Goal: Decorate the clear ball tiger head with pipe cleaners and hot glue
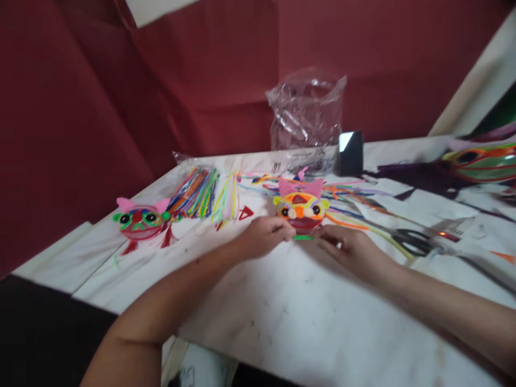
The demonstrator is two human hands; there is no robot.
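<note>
A short green pipe cleaner is stretched between my two hands, just above the white table. My left hand pinches its left end, and my right hand pinches the right end. Right behind them stands an orange animal face with pink ears, black eyes and yellow side pieces; my fingers partly cover its lower edge. To the left lies a second face, green and red with pink ears and red tassels. A small red triangular piece rests between the two faces.
Bundles of coloured pipe cleaners lie at the back left. Black-handled scissors are at the right among loose strips. A clear plastic bag and a dark box stand at the back. Another colourful piece is far right.
</note>
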